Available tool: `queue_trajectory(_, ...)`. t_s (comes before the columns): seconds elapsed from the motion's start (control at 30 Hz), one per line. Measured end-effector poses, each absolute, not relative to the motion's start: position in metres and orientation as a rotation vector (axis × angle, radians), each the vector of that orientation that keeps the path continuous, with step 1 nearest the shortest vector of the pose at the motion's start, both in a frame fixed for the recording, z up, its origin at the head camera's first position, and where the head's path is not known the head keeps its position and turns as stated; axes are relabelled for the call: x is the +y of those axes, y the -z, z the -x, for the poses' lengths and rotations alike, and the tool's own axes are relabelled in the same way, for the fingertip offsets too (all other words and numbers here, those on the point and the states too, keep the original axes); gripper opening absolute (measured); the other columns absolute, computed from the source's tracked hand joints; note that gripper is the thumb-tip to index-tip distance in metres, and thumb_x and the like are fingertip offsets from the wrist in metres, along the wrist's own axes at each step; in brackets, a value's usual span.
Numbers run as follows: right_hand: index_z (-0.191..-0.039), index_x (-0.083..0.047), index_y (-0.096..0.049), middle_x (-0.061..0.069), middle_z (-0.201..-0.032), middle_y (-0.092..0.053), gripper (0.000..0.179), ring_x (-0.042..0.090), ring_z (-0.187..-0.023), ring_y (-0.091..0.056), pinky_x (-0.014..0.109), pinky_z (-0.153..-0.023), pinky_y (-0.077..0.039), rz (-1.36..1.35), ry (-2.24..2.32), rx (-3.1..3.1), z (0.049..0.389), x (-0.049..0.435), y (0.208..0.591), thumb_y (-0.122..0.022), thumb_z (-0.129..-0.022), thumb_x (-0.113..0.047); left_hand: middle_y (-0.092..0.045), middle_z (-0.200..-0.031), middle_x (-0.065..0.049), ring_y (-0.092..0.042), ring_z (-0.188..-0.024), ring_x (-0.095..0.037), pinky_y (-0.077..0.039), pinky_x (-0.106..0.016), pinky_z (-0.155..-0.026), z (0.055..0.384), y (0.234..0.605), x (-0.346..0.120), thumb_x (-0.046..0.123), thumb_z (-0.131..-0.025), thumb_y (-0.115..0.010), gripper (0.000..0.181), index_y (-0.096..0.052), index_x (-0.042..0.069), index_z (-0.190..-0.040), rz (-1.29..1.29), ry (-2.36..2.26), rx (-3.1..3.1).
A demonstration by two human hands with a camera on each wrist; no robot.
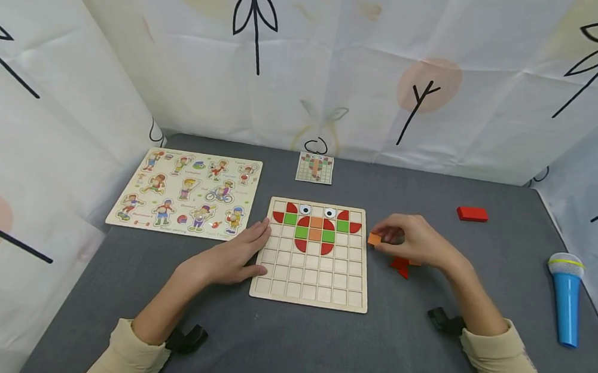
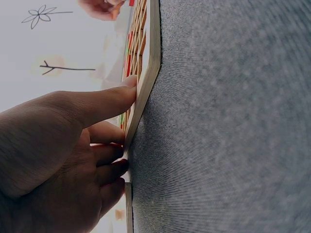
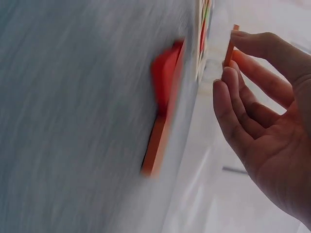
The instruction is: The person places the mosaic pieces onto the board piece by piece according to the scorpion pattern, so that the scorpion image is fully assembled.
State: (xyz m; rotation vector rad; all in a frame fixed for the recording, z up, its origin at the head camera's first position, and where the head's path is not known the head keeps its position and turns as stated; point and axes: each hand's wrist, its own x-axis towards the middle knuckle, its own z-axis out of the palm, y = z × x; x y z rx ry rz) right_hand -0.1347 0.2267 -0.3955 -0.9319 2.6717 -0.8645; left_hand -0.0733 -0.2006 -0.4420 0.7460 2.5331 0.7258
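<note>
A wooden grid board (image 1: 311, 276) lies flat in the middle of the table, its upper rows partly filled with red, green and orange tiles and two eye tiles. My left hand (image 1: 238, 254) rests along the board's left edge, the thumb touching the rim as the left wrist view shows. Between thumb and fingers, my right hand (image 1: 417, 240) pinches an orange square tile (image 1: 374, 239) just off the board's right edge. Below that hand lie loose red tiles (image 1: 400, 267); in the right wrist view an orange tile (image 3: 154, 145) lies beside a red one (image 3: 165, 73).
A small pattern card (image 1: 314, 169) lies behind the board. To the left is a picture board (image 1: 190, 194) with cartoon children. A red block (image 1: 472, 214) sits at the back right, and a blue toy microphone (image 1: 566, 305) lies near the right edge. Printed cloth surrounds the table.
</note>
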Motion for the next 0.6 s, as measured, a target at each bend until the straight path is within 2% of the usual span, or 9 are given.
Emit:
queue_trajectory(0.13,-0.114,-0.007,-0.082,0.001,-0.102,-0.079,0.024,0.005,-0.085,-0.07,0.035,-0.079,-0.066,0.991,0.917,2.621,0.133,0.205,0.396,-0.087,-0.091,-0.008,-0.004,-0.185,-0.014,-0.008,-0.172,-0.039,-0.02,-0.062,-0.136,0.072,0.442,-0.201,0.038,-0.106,-0.071,0.092,-0.019,0.0,-0.172,-0.742,-0.727,2.536)
queue_trajectory(0.33,-0.115,-0.006,-0.082,0.005,-0.108,-0.081,0.022,0.009,-0.088,-0.073,0.036,-0.081,-0.066,1.079,0.897,2.537,0.132,0.173,0.392,-0.084,-0.094,-0.011,-0.005,-0.185,-0.018,-0.009,-0.172,-0.043,-0.02,-0.064,-0.135,0.07,0.434,-0.2,0.04,-0.107,-0.069,0.092,-0.019,-0.002,-0.172,-0.758,-0.754,2.519)
queue_trajectory(0.6,-0.114,-0.007,-0.083,0.003,-0.104,-0.081,0.021,0.011,-0.087,-0.07,0.028,-0.08,-0.061,1.203,0.773,2.505,0.134,0.135,0.39,-0.084,-0.095,-0.015,-0.006,-0.185,-0.015,-0.009,-0.172,-0.041,-0.02,-0.063,-0.136,0.07,0.435,-0.199,0.039,-0.107,-0.069,0.091,-0.02,-0.001,-0.172,-0.742,-0.734,2.532)
